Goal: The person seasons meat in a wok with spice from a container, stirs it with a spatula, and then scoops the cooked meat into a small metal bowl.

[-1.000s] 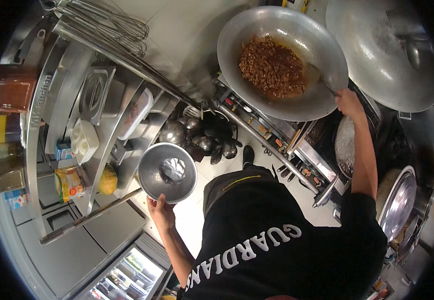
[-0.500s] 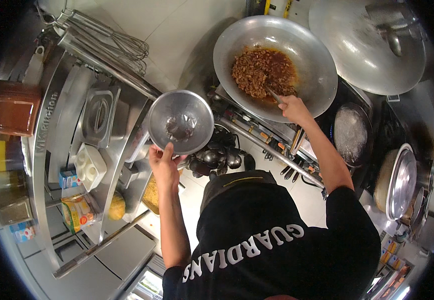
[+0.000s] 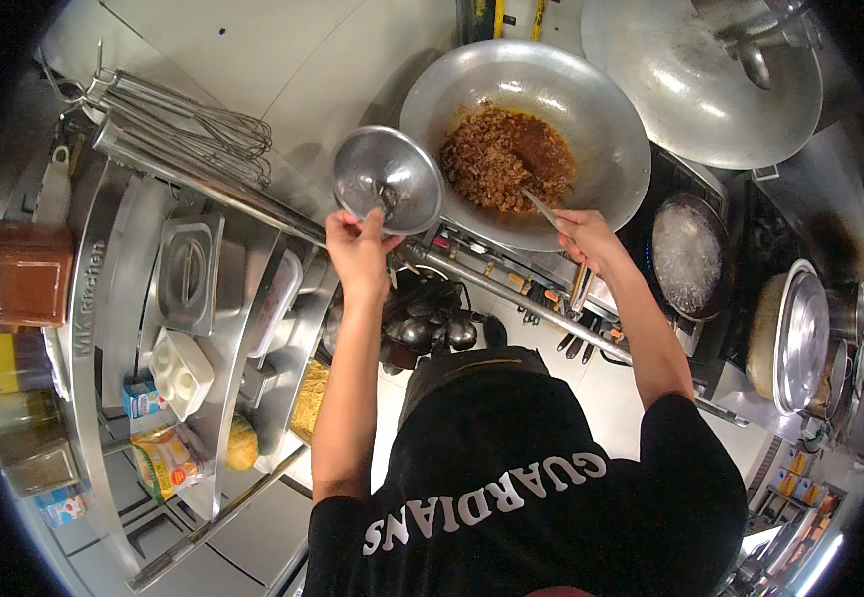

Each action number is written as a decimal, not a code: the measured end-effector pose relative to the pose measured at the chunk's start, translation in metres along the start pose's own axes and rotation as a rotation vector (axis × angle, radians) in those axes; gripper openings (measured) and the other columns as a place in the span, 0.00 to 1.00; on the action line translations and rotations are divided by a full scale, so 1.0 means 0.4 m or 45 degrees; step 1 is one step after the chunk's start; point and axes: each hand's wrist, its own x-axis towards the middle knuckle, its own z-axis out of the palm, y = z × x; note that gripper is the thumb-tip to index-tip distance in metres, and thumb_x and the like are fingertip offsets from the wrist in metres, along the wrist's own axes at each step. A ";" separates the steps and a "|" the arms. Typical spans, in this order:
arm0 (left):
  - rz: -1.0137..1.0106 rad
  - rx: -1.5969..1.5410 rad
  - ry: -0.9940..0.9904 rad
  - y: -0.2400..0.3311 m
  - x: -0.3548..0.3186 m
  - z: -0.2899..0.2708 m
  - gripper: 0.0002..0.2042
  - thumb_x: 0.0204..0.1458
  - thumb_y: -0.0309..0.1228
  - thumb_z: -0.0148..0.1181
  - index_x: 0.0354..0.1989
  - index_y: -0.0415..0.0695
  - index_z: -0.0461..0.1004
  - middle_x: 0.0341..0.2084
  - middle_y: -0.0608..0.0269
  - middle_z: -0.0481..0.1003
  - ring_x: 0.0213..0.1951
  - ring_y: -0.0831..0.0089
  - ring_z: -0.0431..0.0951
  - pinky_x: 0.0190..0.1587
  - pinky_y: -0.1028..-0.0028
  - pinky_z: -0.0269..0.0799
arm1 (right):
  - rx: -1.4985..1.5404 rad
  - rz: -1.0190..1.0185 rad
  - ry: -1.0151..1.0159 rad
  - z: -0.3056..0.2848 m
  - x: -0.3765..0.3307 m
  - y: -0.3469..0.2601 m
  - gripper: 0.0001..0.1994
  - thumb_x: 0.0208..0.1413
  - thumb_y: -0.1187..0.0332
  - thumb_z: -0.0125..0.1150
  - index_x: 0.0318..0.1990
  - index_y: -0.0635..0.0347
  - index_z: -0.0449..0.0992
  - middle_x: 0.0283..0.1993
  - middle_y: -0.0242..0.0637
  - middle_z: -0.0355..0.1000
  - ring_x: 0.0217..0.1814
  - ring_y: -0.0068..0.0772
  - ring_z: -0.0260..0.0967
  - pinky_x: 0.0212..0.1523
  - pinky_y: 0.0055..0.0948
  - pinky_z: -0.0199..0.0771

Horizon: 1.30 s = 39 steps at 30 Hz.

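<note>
My left hand [image 3: 360, 249] grips the near rim of a steel mixing bowl [image 3: 357, 164], its thumb over the inside. The bowl is tilted and stands close beside the left rim of a large metal wok [image 3: 611, 129]. A little dark matter or reflection shows in its bottom; I cannot tell which. Brown minced meat [image 3: 487, 149] in reddish oily sauce lies in the wok. Closed round the metal handle of a cooking utensil [image 3: 541, 206], my right hand [image 3: 589, 241] is at the wok's near rim. The utensil's head is buried in the meat.
Right of the wok, a pan of bubbling liquid [image 3: 689, 254] sits on the stove. Behind it leans a large empty-looking wok [image 3: 691, 90] with a ladle. Whisks [image 3: 183, 129] hang over a steel shelf [image 3: 123, 298] at left. A metal rail [image 3: 512, 289] runs before me.
My left hand has carried the bowl up and right, close to the wok's rim, and tipped it. My right hand still holds the utensil in the meat. The whole view has shifted slightly.
</note>
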 end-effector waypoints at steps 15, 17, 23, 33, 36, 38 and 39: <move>-0.419 -0.245 0.031 -0.188 0.064 0.404 0.15 0.55 0.17 0.57 0.39 0.46 0.56 0.32 0.58 0.66 0.29 0.70 0.72 0.26 0.64 0.86 | -1.759 -0.881 0.507 -0.020 -0.180 -0.148 0.31 0.54 0.77 0.51 0.68 0.57 0.63 0.35 0.59 0.76 0.39 0.57 0.78 0.41 0.49 0.78; -0.427 -0.339 0.093 -0.198 0.075 0.368 0.15 0.55 0.17 0.57 0.38 0.46 0.55 0.32 0.58 0.66 0.28 0.71 0.71 0.27 0.64 0.86 | -1.706 -0.927 0.579 -0.068 -0.193 -0.180 0.29 0.53 0.77 0.51 0.66 0.57 0.65 0.35 0.57 0.77 0.40 0.57 0.78 0.41 0.49 0.79; -0.240 -0.422 0.096 -0.113 0.068 0.193 0.15 0.55 0.18 0.58 0.37 0.47 0.56 0.28 0.63 0.66 0.27 0.75 0.70 0.30 0.62 0.86 | -1.694 -0.654 0.415 -0.355 -0.104 -0.265 0.11 0.58 0.68 0.59 0.45 0.62 0.80 0.28 0.49 0.77 0.29 0.48 0.76 0.32 0.44 0.75; -0.096 -0.409 0.173 -0.011 -0.075 0.009 0.12 0.57 0.19 0.57 0.36 0.47 0.59 0.29 0.65 0.69 0.27 0.78 0.70 0.32 0.63 0.83 | -0.350 0.118 -0.280 -0.146 0.259 -0.048 0.15 0.65 0.67 0.57 0.56 0.62 0.74 0.22 0.28 0.66 0.17 0.18 0.55 0.16 0.25 0.55; -0.107 -0.397 0.181 -0.009 -0.090 -0.002 0.11 0.57 0.19 0.56 0.37 0.46 0.59 0.29 0.65 0.69 0.27 0.77 0.71 0.31 0.63 0.84 | -0.308 -0.081 -0.125 -0.045 0.295 -0.012 0.20 0.65 0.69 0.56 0.63 0.63 0.70 0.24 0.31 0.67 0.18 0.20 0.55 0.17 0.26 0.55; -0.109 -0.372 0.189 -0.002 -0.098 0.000 0.11 0.58 0.19 0.56 0.37 0.46 0.59 0.29 0.64 0.69 0.27 0.77 0.72 0.31 0.64 0.84 | -0.409 -0.215 -0.041 -0.011 0.294 -0.005 0.22 0.65 0.71 0.55 0.65 0.65 0.67 0.24 0.32 0.68 0.18 0.20 0.57 0.18 0.27 0.54; -0.111 -0.359 0.182 0.000 -0.095 0.003 0.11 0.58 0.19 0.56 0.37 0.47 0.59 0.29 0.64 0.69 0.27 0.77 0.72 0.31 0.64 0.84 | -0.517 -0.281 0.006 -0.001 0.293 -0.003 0.22 0.65 0.71 0.55 0.65 0.66 0.67 0.24 0.33 0.68 0.18 0.20 0.57 0.17 0.27 0.54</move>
